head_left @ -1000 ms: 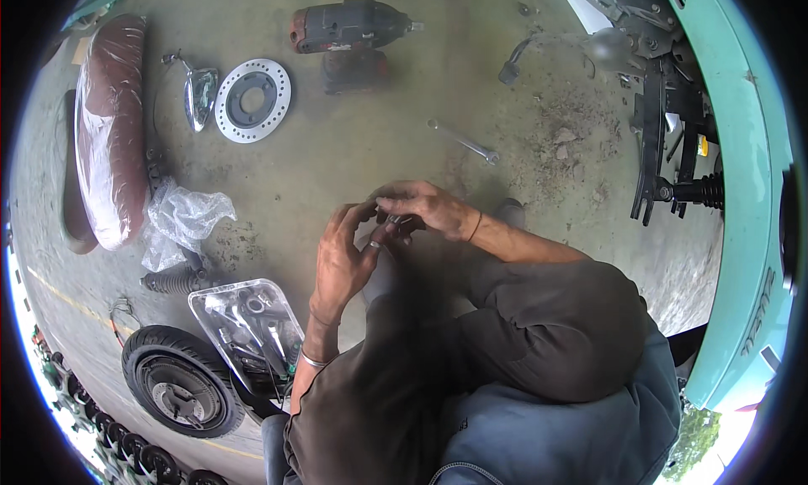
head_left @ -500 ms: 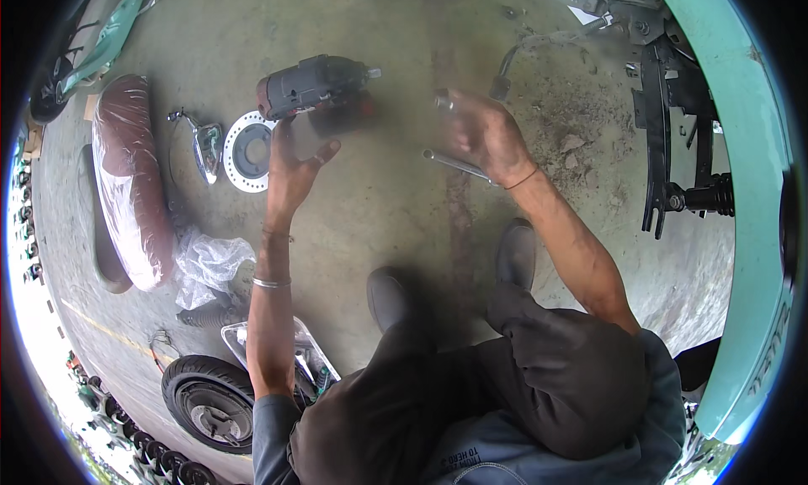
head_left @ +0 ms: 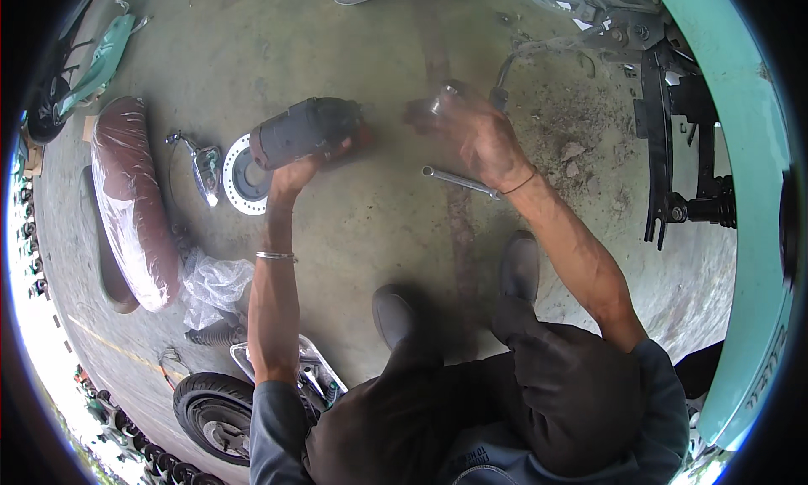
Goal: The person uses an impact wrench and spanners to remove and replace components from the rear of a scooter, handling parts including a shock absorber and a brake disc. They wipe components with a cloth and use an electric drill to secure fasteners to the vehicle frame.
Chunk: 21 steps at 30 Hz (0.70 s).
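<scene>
Driver [head_left: 303, 133] in left hand [head_left: 295, 174], metal piece [head_left: 441, 99] in right hand [head_left: 480, 140].
Left closes around the driver, fingers hidden; right, blurred, half-curls around the piece near a wrench [head_left: 459, 180].

Power tool [head_left: 307, 134] right of brake disc [head_left: 236, 182], mirror [head_left: 207, 174] left; wrench [head_left: 461, 181] on floor [head_left: 362, 241], right of tool.

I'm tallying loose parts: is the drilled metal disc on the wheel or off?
Off: the disc lies on the floor, apart from the wheel.
</scene>
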Available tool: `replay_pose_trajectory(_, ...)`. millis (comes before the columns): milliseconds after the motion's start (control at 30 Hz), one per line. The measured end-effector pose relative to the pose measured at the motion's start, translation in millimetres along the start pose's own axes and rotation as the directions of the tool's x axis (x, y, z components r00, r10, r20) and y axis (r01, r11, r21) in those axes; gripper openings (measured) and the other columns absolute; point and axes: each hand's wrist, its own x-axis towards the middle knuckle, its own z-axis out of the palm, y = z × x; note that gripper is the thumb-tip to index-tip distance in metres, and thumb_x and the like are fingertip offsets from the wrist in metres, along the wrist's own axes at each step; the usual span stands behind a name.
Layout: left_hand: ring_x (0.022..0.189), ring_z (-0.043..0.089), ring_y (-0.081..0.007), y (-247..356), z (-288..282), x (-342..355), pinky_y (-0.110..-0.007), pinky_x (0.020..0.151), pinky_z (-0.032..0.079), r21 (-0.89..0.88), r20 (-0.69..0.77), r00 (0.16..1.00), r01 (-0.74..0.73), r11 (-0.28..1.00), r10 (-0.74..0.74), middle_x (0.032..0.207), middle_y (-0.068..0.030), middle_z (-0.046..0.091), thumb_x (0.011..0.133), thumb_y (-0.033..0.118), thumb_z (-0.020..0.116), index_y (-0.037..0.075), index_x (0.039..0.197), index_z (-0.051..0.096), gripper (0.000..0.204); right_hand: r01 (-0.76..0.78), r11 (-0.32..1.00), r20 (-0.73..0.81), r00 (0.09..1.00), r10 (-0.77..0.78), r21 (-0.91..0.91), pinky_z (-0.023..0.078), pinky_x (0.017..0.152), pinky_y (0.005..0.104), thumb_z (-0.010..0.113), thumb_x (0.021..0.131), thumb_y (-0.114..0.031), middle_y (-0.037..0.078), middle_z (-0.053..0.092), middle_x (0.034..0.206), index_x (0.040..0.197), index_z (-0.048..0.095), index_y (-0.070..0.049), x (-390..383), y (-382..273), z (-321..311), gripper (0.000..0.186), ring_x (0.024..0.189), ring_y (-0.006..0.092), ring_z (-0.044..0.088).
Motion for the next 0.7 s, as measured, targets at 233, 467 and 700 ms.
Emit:
replay_pose_trajectory(233, 0.095, 0.062, -0.0255, -55.2, 29.7, -83.4, -0.036, 0.086, 0.048, 0.422, -0.030, 0.986, -0.134, 0.897, 0.162, 0.100, -0.0074, 0.067, 0.078, 0.029, 0.078, 0.011, 0.110, 0.067, 0.038, 0.017, 0.991, -0.012, 1.000, -0.018, -0.132, 0.046, 0.097, 0.0354, 0.055, 0.099, -0.035, 0.012, 0.064, 0.109, 0.110, 0.050, -0.004, -16.0, 18.8, 13.9, 0.033, 0.111, 0.0193, 0.057)
replay_pose_trajectory(467, 0.100, 0.060, -0.0250, -27.9, 57.7, -122.6, -0.036, 0.086, 0.048, -0.045, -0.136, 0.990, -0.035, 0.998, 0.029, 0.109, -0.0087, 0.062, 0.078, 0.018, 0.070, 0.008, 0.106, 0.066, 0.030, -0.081, 0.984, -0.064, 0.995, 0.071, -0.160, 0.046, 0.070, 0.0255, 0.065, 0.094, -0.032, 0.004, 0.060, 0.091, 0.105, 0.059, -0.002, -51.1, 48.2, 20.3, 0.032, 0.082, 0.0102, 0.056)
replay_pose_trajectory(700, 0.102, 0.058, -0.0263, 8.1, 64.9, -114.5, -0.039, 0.088, 0.047, -0.352, -0.299, 0.954, -0.112, 0.929, 0.003, 0.114, -0.0108, 0.058, 0.076, 0.023, 0.073, 0.007, 0.103, 0.066, 0.032, -0.022, 0.972, -0.077, 0.997, 0.004, -0.234, 0.043, 0.060, 0.0243, 0.069, 0.092, -0.026, 0.002, 0.059, 0.080, 0.101, 0.062, 0.001, -52.8, 39.8, 36.5, 0.030, 0.069, 0.0082, 0.054)
